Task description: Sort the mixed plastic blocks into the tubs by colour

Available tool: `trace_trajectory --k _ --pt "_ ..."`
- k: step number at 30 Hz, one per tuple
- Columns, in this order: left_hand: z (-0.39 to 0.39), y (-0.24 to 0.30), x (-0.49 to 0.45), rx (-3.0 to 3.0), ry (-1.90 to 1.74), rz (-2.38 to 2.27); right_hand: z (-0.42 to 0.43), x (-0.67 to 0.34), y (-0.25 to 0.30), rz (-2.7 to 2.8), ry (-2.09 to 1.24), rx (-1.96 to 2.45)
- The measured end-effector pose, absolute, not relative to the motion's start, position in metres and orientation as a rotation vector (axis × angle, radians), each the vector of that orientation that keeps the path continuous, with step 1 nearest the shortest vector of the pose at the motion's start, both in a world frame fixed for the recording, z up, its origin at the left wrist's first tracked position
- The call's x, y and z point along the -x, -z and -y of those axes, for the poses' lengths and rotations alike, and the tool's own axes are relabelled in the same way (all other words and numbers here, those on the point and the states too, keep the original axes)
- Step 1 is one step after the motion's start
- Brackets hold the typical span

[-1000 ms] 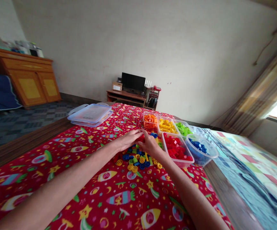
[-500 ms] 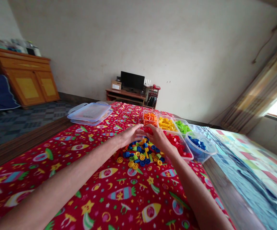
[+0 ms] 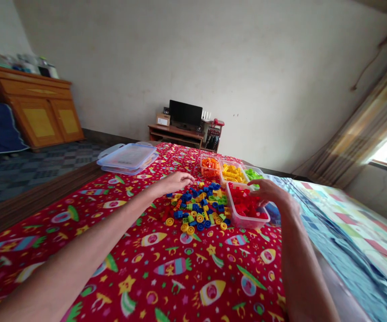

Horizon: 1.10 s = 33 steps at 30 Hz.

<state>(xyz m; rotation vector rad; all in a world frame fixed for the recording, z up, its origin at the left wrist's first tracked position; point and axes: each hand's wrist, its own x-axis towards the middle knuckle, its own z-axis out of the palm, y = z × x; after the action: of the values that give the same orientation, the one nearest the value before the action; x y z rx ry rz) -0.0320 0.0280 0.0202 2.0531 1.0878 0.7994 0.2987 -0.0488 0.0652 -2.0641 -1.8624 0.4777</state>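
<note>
A loose pile of plastic building bricks [image 3: 200, 208] in blue, yellow, green and orange, with small wheels at its front, lies on the bed cover. My left hand [image 3: 176, 181] hovers at the pile's back left edge, fingers loosely stretched and nothing visible in them. Over the clear container of red bricks [image 3: 242, 203] is my right hand [image 3: 272, 193], its fingers apart and pointing down toward the red bricks. It partly hides the tub of blue bricks [image 3: 274, 214].
Behind stand clear containers with orange bricks [image 3: 210, 164], yellow bricks [image 3: 233, 173] and green bricks [image 3: 252, 173]. Stacked clear lids [image 3: 128, 158] lie at the left on the red patterned cover [image 3: 126, 255]. A monitor [image 3: 186, 114] stands on a low desk beyond.
My hands were together over the back of the pile, with red bricks between them. The right has moved right, over the red container; the left has drawn slightly left.
</note>
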Motion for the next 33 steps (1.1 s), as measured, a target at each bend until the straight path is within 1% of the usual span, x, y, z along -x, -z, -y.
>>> trace_trajectory --k 4,8,11,15,19,23,26,29,33 --pt "-0.029 -0.017 0.037 -2.292 -0.701 -1.164 0.048 -0.294 -0.072 1.916 -0.195 2.01" --pt "-0.038 -0.011 0.051 -2.323 -0.559 -1.183 0.047 -0.279 -0.08 1.974 0.143 1.949" --pt "-0.042 -0.009 0.058 -2.312 -0.405 -1.185 0.049 -0.26 -0.083 1.987 0.268 1.904" --pt "-0.037 -0.01 0.056 -2.329 -0.228 -1.232 0.054 -0.229 -0.08 2.082 0.323 1.853" --pt "-0.031 -0.005 0.05 -2.326 -0.149 -1.258 0.055 -0.202 -0.07 2.242 0.333 1.808" --pt "-0.029 -0.002 0.046 -2.334 -0.158 -1.284 0.054 -0.185 -0.056 2.379 0.313 1.761" --pt "-0.027 -0.009 0.045 -2.361 -0.233 -1.286 0.055 -0.176 -0.047 2.474 0.292 1.674" --pt "-0.024 -0.018 0.043 -2.4 -0.335 -1.322 0.056 -0.171 -0.044 2.487 0.259 1.637" --pt "-0.02 -0.023 0.039 -2.423 -0.337 -1.317 0.056 -0.171 -0.045 2.48 0.258 1.667"
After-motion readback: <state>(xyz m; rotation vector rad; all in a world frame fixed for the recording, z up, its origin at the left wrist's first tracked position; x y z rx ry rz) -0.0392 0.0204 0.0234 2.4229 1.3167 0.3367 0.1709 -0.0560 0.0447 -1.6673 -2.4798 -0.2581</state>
